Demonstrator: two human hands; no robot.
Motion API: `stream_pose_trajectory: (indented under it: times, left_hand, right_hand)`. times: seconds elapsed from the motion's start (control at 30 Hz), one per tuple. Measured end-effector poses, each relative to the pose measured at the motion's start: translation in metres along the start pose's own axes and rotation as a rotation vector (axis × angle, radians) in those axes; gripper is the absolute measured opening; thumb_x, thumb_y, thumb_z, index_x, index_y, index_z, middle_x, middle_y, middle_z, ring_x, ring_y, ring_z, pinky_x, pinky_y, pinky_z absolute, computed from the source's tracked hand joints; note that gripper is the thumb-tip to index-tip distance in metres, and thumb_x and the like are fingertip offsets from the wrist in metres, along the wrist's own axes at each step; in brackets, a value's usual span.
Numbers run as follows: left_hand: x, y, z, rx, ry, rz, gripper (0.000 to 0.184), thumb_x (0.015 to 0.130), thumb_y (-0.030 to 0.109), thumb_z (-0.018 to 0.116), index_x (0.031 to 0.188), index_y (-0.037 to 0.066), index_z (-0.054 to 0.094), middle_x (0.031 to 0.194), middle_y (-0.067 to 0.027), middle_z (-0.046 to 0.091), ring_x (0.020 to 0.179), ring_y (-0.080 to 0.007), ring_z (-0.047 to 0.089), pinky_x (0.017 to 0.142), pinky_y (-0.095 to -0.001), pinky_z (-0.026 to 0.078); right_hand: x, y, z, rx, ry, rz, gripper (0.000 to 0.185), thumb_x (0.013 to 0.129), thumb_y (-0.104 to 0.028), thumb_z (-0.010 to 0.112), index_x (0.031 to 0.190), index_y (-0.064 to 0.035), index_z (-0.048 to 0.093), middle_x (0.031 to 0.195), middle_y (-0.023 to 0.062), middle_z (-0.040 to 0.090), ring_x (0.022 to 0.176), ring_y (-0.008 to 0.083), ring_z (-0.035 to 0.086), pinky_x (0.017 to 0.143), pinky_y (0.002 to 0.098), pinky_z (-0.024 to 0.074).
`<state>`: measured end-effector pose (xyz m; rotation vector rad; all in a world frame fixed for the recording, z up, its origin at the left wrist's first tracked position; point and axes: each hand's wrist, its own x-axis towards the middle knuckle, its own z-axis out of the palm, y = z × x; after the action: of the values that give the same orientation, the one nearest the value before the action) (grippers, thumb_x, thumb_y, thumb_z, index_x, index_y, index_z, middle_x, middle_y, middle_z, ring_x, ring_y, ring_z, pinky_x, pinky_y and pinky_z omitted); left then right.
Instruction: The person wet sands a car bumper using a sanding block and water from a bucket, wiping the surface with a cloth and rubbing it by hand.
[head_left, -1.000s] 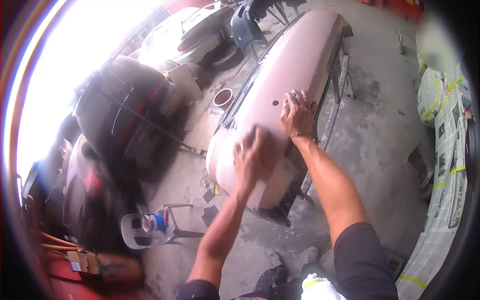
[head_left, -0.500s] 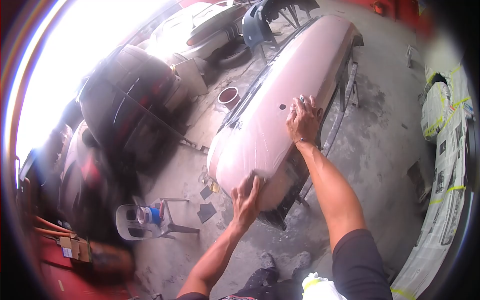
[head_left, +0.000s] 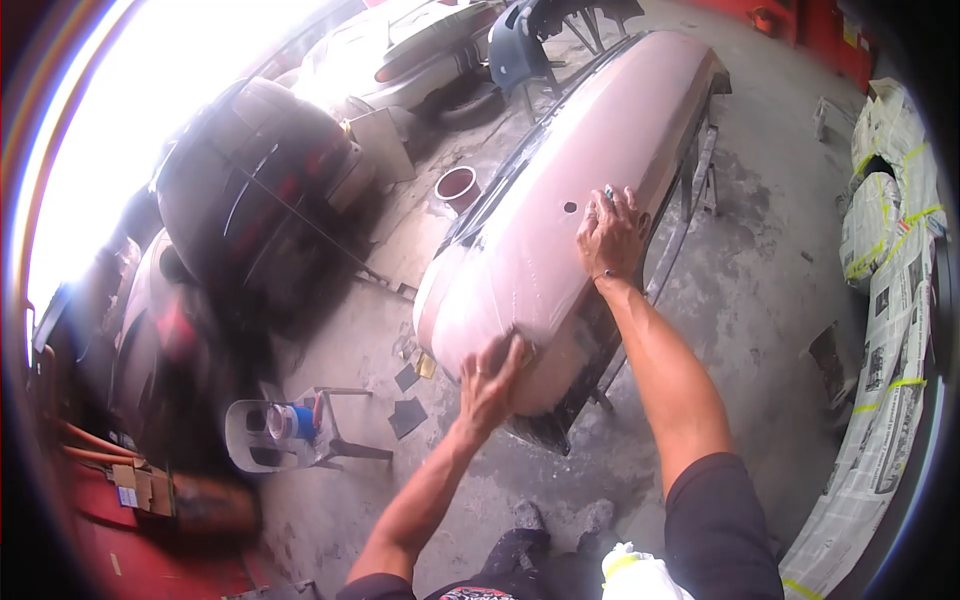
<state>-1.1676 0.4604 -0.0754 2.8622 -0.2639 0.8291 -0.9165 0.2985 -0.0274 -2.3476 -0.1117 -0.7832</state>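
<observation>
A long pinkish car bumper (head_left: 620, 120) lies on a metal stand, with a small dark round hole in its surface. My left hand (head_left: 491, 380) is pressed on the bumper's near end, fingers bent over something dark at the fingertips that I cannot make out. Farther up, my right hand (head_left: 611, 238) rests on the bumper beside the hole. Its fingers are spread, and a small greenish spot shows near the fingertips.
A grey plastic chair (head_left: 245, 437) holds a blue and white can (head_left: 292, 422). Dark car parts (head_left: 250, 170) lie left, near a round container (head_left: 457, 188). Dark sheets (head_left: 407, 417) lie on the floor. Newspaper-covered parts (head_left: 890, 340) line the right side.
My left hand has moved down along the bumper to its near end since the earliest frame. My right hand stays beside the hole. The view has shifted slightly.
</observation>
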Motion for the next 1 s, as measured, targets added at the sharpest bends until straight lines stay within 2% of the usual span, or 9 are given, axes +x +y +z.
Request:
stream_pose_trajectory:
  times: [0.13,0.27,0.3,0.37,0.47,0.6,0.8,0.93,1.0]
  left_hand:
    - [0.168,-0.064,0.021,-0.038,-0.1,-0.332,0.07,0.081,0.005,0.063,0.149,0.012,0.048,0.128,-0.0256,0.06,0.119,-0.0423,0.054,0.099,-0.0507,0.041]
    - [0.095,-0.016,-0.004,-0.035,-0.154,-0.099,0.065,0.084,0.007,0.064,0.147,0.009,0.05,0.134,-0.0243,0.058,0.124,-0.04,0.053,0.104,-0.051,0.036]
    - [0.051,0.015,-0.005,-0.017,0.048,-0.02,0.062,0.083,0.01,0.069,0.143,0.013,0.055,0.138,-0.0207,0.056,0.123,-0.0369,0.054,0.102,-0.0503,0.038]
    - [-0.021,0.049,0.0,0.073,0.04,-0.022,0.058,0.082,0.013,0.074,0.138,0.02,0.06,0.143,-0.0151,0.052,0.118,-0.0342,0.055,0.099,-0.0491,0.043]
    - [0.009,-0.004,0.004,0.011,-0.076,0.187,0.058,0.083,0.012,0.073,0.138,0.019,0.06,0.136,-0.0172,0.057,0.113,-0.0362,0.056,0.099,-0.0515,0.042]
    - [0.161,-0.047,0.008,-0.009,-0.069,-0.226,0.049,0.091,0.013,0.067,0.139,0.005,0.057,0.125,-0.0222,0.062,0.109,-0.0415,0.055,0.098,-0.0484,0.041]
    - [-0.016,0.02,-0.004,0.066,0.117,0.026,0.053,0.082,0.008,0.073,0.134,0.008,0.061,0.132,-0.0177,0.06,0.123,-0.0364,0.053,0.095,-0.0514,0.042]
    - [-0.001,-0.021,-0.013,0.055,0.071,0.181,0.054,0.081,0.006,0.073,0.133,0.009,0.061,0.129,-0.0189,0.062,0.123,-0.0294,0.054,0.098,-0.0478,0.043]
    - [0.061,-0.063,-0.014,-0.067,0.044,-0.165,0.061,0.08,0.002,0.067,0.14,0.005,0.056,0.131,-0.0193,0.061,0.121,-0.0356,0.054,0.103,-0.0453,0.04]
  right_hand:
    - [-0.008,-0.001,0.0,0.026,-0.006,0.002,0.03,0.097,-0.027,0.054,0.122,-0.0187,0.068,0.139,0.0049,0.059,0.14,0.0297,0.044,0.114,0.0651,0.0292]
    - [-0.006,0.0,-0.002,0.046,0.018,0.006,0.031,0.096,-0.027,0.055,0.123,-0.0184,0.068,0.138,0.0059,0.06,0.14,0.0296,0.044,0.114,0.0654,0.029]
    - [-0.007,0.0,-0.002,0.038,0.015,0.009,0.032,0.096,-0.028,0.055,0.124,-0.0177,0.068,0.137,0.006,0.061,0.14,0.0295,0.044,0.114,0.0652,0.0283]
    - [-0.009,0.001,-0.003,0.049,0.006,0.018,0.032,0.096,-0.028,0.055,0.123,-0.0173,0.068,0.138,0.006,0.061,0.14,0.0294,0.045,0.115,0.0651,0.028]
    - [-0.002,0.0,-0.002,0.058,0.02,0.016,0.031,0.096,-0.027,0.055,0.122,-0.0167,0.069,0.139,0.0061,0.061,0.14,0.029,0.045,0.115,0.0648,0.0277]
    - [-0.006,-0.001,0.0,0.087,0.037,0.038,0.029,0.096,-0.027,0.056,0.119,-0.0165,0.07,0.139,0.0058,0.061,0.14,0.0282,0.045,0.115,0.0641,0.0275]
    - [-0.008,0.002,0.003,0.084,0.053,-0.002,0.029,0.096,-0.025,0.056,0.12,-0.0161,0.07,0.137,0.0055,0.062,0.139,0.0276,0.046,0.114,0.0628,0.0272]
    - [-0.003,0.0,0.003,0.065,0.037,0.016,0.03,0.097,-0.026,0.055,0.121,-0.0161,0.069,0.139,0.0058,0.061,0.14,0.0278,0.044,0.115,0.0635,0.0266]
    - [-0.006,-0.002,-0.002,0.066,0.022,0.031,0.03,0.097,-0.026,0.055,0.122,-0.017,0.069,0.139,0.0052,0.06,0.14,0.0284,0.044,0.115,0.0644,0.0269]
